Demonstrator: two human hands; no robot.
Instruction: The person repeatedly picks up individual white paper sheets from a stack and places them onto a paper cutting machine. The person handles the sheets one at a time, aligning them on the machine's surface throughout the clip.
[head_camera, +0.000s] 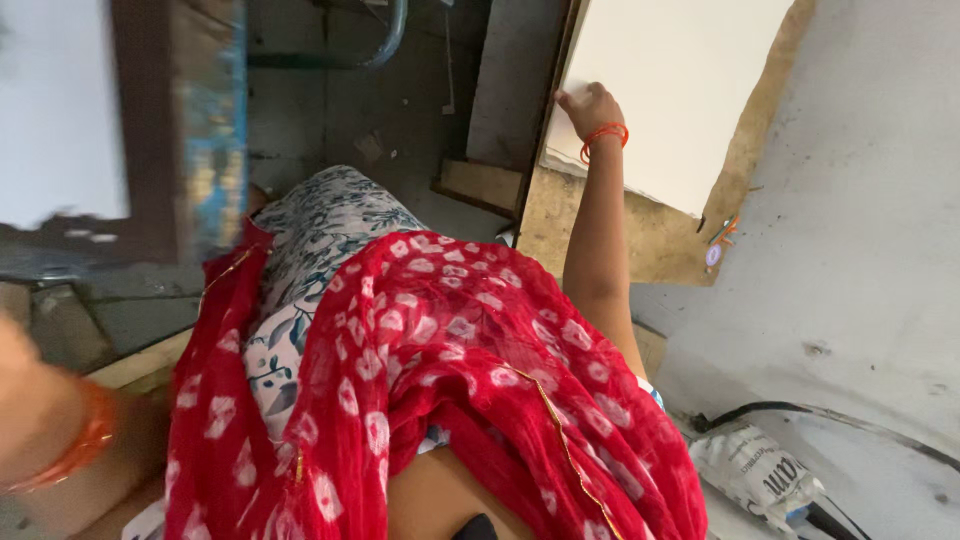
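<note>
- Looking down from the head camera, I see nearest the lens a red scarf (450, 380) with white blotches draped over a blue-and-white floral garment (300, 250), filling the lower middle of the view.
- At the lower left edge my left hand (15, 350) is a close blur; only the wrist with its orange bangle (85, 440) reads clearly, so I cannot tell how far its fingers are open or whether it holds anything.
- My right arm stretches away up the frame, an orange thread bangle (603, 138) on the wrist.
- My right hand (590, 108) sits at the near left corner of a white board (680, 90), fingers curled over its left edge and gripping it there.
- The white board lies flat in the upper right, its long axis running from that held corner up and away toward the top right of the frame.
- It rests on a brown plywood sheet (640, 235) that shows as a border below it and along its right side.
- A small pen-like item (722, 232) lies on the plywood near the board's lower right corner.
- Right of that is a grey, stained concrete floor (860, 250), with a black cable (800, 410) and a white printed sack (755, 470) at the lower right.
- Far left, a dark wooden frame (180, 120) with worn blue paint stands by a pale surface.
</note>
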